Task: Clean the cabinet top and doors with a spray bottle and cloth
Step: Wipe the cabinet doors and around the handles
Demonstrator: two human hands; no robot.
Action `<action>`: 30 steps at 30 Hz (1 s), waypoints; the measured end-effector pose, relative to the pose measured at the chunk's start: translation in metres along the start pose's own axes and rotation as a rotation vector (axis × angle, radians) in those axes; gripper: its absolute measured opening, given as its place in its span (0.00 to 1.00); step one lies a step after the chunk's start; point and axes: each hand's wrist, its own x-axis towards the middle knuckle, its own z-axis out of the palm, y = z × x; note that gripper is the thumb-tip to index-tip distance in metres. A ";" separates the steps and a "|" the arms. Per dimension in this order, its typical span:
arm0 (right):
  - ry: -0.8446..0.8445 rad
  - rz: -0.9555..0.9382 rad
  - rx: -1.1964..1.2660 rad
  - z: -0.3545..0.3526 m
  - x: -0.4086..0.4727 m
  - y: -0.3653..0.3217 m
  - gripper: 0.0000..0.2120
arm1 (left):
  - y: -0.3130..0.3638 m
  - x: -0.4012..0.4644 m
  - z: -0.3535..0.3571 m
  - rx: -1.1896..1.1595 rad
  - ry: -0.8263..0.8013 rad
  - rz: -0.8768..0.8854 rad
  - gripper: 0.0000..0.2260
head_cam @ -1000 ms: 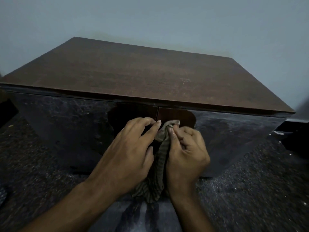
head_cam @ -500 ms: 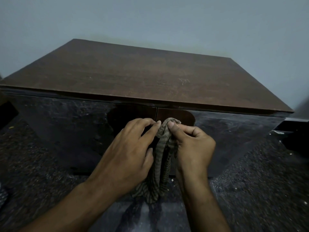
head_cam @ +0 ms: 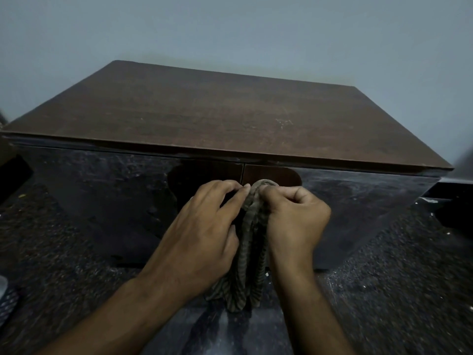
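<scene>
A low cabinet stands against the wall, with a brown wooden top (head_cam: 217, 111) and two glossy dark doors (head_cam: 102, 196) meeting at a centre seam. A striped grey-brown cloth (head_cam: 249, 252) hangs bunched in front of that seam. My left hand (head_cam: 199, 239) grips the cloth from its left side, fingertips at its top. My right hand (head_cam: 294, 219) pinches the cloth's top fold from the right. No spray bottle is in view.
A dark speckled floor (head_cam: 384, 290) surrounds the cabinet. A pale blue-grey wall (head_cam: 256, 34) rises behind it. A dark object (head_cam: 455, 198) lies on the floor at the right, and a patterned item (head_cam: 6, 301) shows at the left edge.
My right hand has shifted rightward and turned, spreading the cloth's top fold wider. My left hand stays in place. The view has tilted slightly down.
</scene>
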 end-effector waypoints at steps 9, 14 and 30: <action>0.061 -0.451 -0.174 -0.012 -0.014 0.039 0.06 | -0.001 0.000 0.000 -0.047 0.022 -0.013 0.28; 0.063 -0.535 -0.238 -0.021 -0.017 0.054 0.05 | 0.001 0.001 0.001 -0.061 0.026 0.007 0.29; 0.006 -0.553 -0.258 -0.030 -0.004 0.070 0.06 | 0.001 0.000 0.000 -0.058 0.014 -0.011 0.31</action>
